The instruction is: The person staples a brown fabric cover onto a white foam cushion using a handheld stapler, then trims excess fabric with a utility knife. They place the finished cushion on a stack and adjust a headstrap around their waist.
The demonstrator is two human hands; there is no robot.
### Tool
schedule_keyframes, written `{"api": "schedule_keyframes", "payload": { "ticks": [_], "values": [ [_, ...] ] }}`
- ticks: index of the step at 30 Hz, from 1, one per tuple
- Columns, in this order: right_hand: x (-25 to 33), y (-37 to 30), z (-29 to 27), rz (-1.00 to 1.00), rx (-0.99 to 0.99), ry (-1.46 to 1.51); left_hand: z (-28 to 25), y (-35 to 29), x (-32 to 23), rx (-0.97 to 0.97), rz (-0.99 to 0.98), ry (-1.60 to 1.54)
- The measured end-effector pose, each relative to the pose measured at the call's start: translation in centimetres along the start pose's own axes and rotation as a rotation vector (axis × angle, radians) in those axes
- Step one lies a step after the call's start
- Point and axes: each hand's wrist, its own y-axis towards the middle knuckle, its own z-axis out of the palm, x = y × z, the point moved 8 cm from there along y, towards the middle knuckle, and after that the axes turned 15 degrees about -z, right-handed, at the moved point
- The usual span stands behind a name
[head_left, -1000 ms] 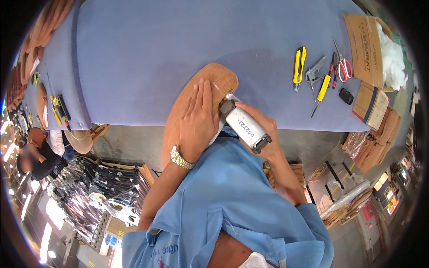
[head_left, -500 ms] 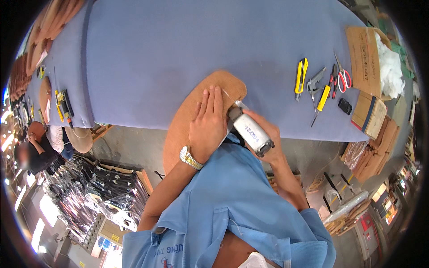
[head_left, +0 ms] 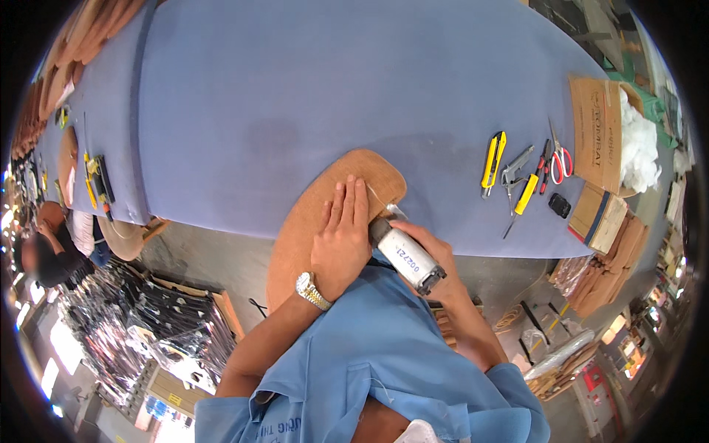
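Note:
A curved, brown fabric-covered panel (head_left: 295, 247) rests partly on the blue padded table, its lower end reaching past the front edge toward my body. Flat on its face lies my left hand (head_left: 343, 240), fingers stretched out and together, a watch on the wrist. My right hand (head_left: 437, 260) is wrapped round a white-bodied staple gun (head_left: 408, 258) with a black end cap. The gun's nose is at the panel's inner right edge, close to my left fingers. A loose pale thread and a small whitish piece show there; the exact contact point is hidden.
Right of the panel lie a yellow utility knife (head_left: 493, 164), a grey metal hand tool (head_left: 515, 168), a yellow-handled screwdriver (head_left: 526, 196), red-handled scissors (head_left: 563, 164) and a small black object (head_left: 559, 205). Beyond stands a cardboard box (head_left: 597, 133) of white stuffing. Another person (head_left: 53, 255) works far left.
The whole view has shifted, so the table, panel and hands appear lower. My left hand stays flat on the panel, and the staple gun remains at its inner edge.

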Motion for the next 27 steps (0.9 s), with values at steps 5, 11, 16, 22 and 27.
{"api": "schedule_keyframes", "payload": {
  "ticks": [5,11,16,22,27],
  "values": [
    [-0.3,0.3,0.1,-0.146,-0.039,-0.017,-0.4,-0.1,-0.3,0.007,-0.018,-0.053],
    [-0.4,-0.7,0.4,-0.171,-0.095,0.062,-0.8,-1.3,-0.1,-0.071,0.113,-0.003],
    [-2.4,-2.2,0.6,-0.345,-0.095,-0.03,-1.3,-1.2,2.1,0.344,0.352,-0.426],
    [-6.0,-2.2,0.4,-0.207,-0.067,0.09,7.5,5.1,12.5,0.256,-0.179,-0.345],
    [-5.4,-2.0,-1.0,-0.093,-0.138,0.046,7.3,3.3,9.3,0.403,-0.154,-0.386]
  ]
}}
